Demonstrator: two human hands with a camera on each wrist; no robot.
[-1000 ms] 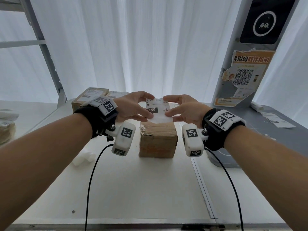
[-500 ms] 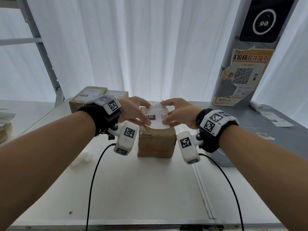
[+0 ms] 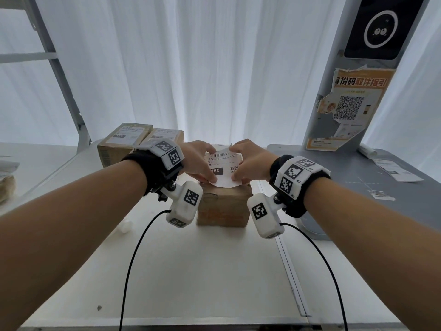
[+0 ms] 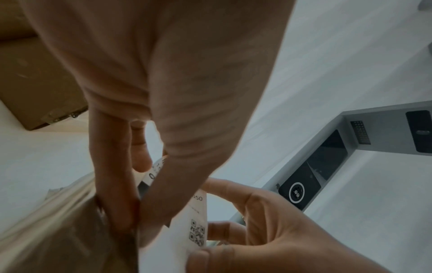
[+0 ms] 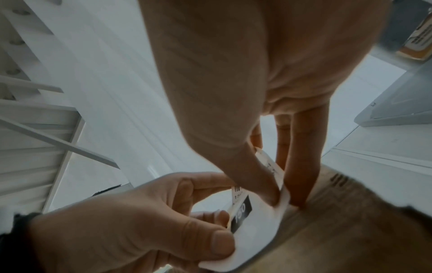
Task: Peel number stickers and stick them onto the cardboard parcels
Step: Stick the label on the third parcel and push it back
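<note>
Pinching the sticker (image 3: pixel 223 167) at its two near corners, the left hand (image 3: pixel 199 161) and right hand (image 3: pixel 250 161) hold it taut over the parcel (image 3: pixel 223 206) at 12 o'clock on the table (image 3: pixel 202 271), likely to lay it flat without creases. White label, barcode strip, black "150" block, small QR code; near edge curls down toward the brown cardboard top.

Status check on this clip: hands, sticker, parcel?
Left hand and right hand pinch white "150" number sticker, lower edge meeting brown cardboard parcel. Not pressed flat. Nothing in the way.
</note>
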